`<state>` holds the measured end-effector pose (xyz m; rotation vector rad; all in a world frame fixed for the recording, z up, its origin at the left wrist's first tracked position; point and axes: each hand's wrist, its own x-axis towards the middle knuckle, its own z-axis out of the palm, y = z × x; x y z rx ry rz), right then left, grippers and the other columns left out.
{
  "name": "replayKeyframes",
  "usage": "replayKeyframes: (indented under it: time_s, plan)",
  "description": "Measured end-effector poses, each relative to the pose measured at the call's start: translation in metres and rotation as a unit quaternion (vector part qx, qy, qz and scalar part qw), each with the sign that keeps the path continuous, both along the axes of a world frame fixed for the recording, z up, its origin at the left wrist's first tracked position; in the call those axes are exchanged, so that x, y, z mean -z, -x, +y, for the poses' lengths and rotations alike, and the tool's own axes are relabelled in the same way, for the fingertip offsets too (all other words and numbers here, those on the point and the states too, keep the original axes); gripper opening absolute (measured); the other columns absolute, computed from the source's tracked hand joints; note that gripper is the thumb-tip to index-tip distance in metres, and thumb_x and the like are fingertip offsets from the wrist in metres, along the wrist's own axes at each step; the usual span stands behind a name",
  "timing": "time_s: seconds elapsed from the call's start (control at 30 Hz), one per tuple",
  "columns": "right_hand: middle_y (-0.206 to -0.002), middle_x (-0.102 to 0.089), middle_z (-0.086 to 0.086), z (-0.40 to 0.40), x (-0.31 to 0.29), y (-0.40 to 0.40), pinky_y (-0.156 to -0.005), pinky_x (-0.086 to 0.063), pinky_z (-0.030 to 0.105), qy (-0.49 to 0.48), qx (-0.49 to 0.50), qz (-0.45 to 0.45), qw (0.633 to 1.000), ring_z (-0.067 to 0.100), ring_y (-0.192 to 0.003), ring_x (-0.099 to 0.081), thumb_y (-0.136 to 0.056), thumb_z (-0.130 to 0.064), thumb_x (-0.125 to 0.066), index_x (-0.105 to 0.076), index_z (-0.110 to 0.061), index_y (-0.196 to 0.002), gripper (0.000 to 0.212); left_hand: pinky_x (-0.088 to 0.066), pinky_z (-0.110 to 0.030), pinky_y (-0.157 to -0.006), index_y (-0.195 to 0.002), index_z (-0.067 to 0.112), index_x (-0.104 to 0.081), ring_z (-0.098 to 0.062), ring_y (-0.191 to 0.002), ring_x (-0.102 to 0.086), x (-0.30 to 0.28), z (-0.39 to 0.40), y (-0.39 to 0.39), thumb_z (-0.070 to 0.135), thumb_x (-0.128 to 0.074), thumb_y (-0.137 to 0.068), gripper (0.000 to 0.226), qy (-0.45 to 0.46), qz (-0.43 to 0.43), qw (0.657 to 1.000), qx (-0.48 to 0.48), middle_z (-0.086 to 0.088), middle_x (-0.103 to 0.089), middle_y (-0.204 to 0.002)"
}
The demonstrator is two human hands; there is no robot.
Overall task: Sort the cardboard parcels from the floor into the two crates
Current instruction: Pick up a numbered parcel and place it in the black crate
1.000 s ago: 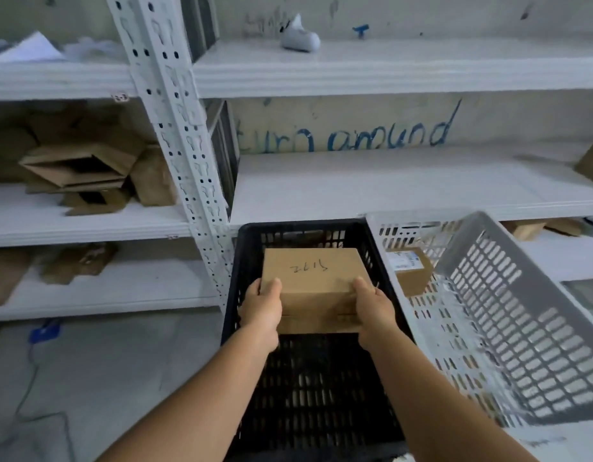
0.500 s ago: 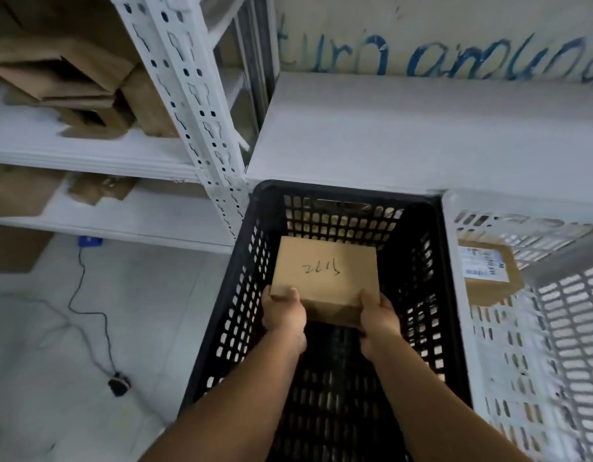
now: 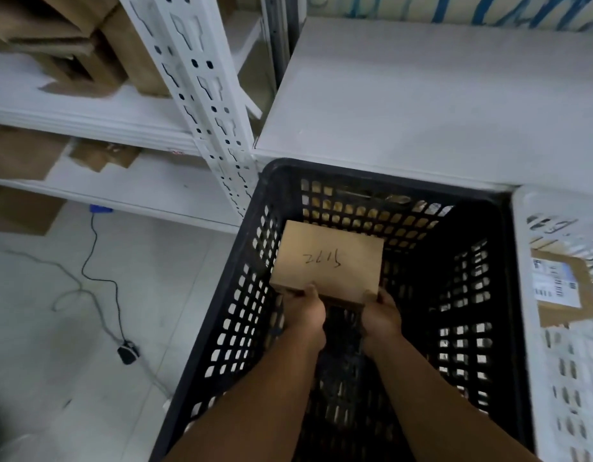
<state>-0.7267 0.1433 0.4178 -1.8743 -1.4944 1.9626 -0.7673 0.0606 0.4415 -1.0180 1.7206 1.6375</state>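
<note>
Black crate (image 3: pixel 228 315) on floor, against white shelving; white crate (image 3: pixel 521 295) touching its right side, labelled parcel (image 3: pixel 560 288) inside. Plain cardboard parcel (image 3: pixel 328 260) held inside black crate, both hands grasping its near corners: left hand (image 3: pixel 303 311), right hand (image 3: pixel 381 315). Judged light, stiff, non-slip; corners give surest hold

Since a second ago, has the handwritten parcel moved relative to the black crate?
Yes. The parcel has gone down past the black crate rim, inside its walls, held by the left hand and right hand.
</note>
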Motion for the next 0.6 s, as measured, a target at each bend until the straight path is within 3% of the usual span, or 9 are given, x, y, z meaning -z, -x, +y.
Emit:
replayKeyframes:
  time_s: [0.23,0.43,0.5,0.6]
  plan:
    - [-0.129,-0.058,0.012,0.002,-0.001,0.006,-0.079,-0.046,0.032,-0.002,-0.009,0.002,1.0,0.031,-0.105,-0.058,-0.103,-0.023,-0.04,-0.045,-0.022,-0.142,0.04,-0.041,-0.043,-0.106,-0.139,0.021,-0.042,-0.026,-0.118,-0.055,0.001,0.0,-0.001,0.02,-0.05,-0.097,0.043,-0.048,0.004,0.999,0.008,-0.008,-0.057,-0.131]
    - [-0.129,-0.058,0.009,-0.001,-0.025,-0.002,-0.09,-0.051,0.045,0.01,-0.017,-0.009,1.0,0.029,-0.095,-0.058,-0.1,-0.035,-0.041,-0.036,-0.033,-0.146,0.046,-0.037,-0.044,-0.109,-0.141,0.025,-0.039,-0.023,-0.122,-0.052,-0.015,-0.006,-0.013,0.021,-0.048,-0.098,0.044,-0.048,0.026,0.997,0.057,-0.003,-0.055,-0.133]
    - [-0.129,-0.055,0.011,-0.002,-0.039,-0.009,-0.086,-0.048,0.037,0.024,-0.014,-0.002,1.0,0.025,-0.089,-0.052,-0.102,-0.034,-0.039,-0.029,-0.03,-0.149,0.049,-0.038,-0.044,-0.109,-0.141,0.026,-0.04,-0.024,-0.123,-0.052,-0.024,-0.009,-0.018,0.025,-0.047,-0.098,0.044,-0.042,0.035,0.996,0.076,-0.003,-0.055,-0.133]
    - [-0.136,-0.049,0.012,-0.006,-0.062,-0.022,-0.084,-0.044,0.032,0.026,-0.018,0.023,0.999,0.024,-0.097,-0.05,-0.103,-0.031,-0.036,-0.025,-0.025,-0.152,0.05,-0.043,-0.048,-0.104,-0.135,0.027,-0.046,-0.027,-0.12,-0.054,-0.036,-0.015,-0.026,0.036,-0.047,-0.097,0.039,-0.034,0.042,0.993,0.109,-0.005,-0.056,-0.133]
